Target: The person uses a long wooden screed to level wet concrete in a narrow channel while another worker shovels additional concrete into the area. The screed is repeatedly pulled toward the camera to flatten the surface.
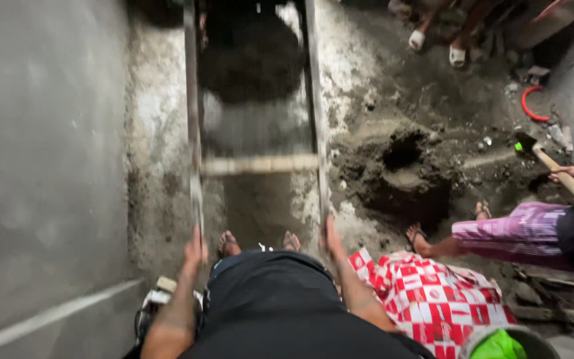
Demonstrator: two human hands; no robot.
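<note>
Between both hands (pixel 196 247) (pixel 331 234), sieve frame (pixel 192 133) holds dark sand (pixel 250 60).

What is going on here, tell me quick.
The person stands gripping a long wooden-framed sieve, left hand on one side rail and right hand on the other. A dark heap of soil lies on the sieve's far end. To the right, a co-worker in purple-striped trousers holds a shovel beside a dug pile of sand. The picture is blurred.
</note>
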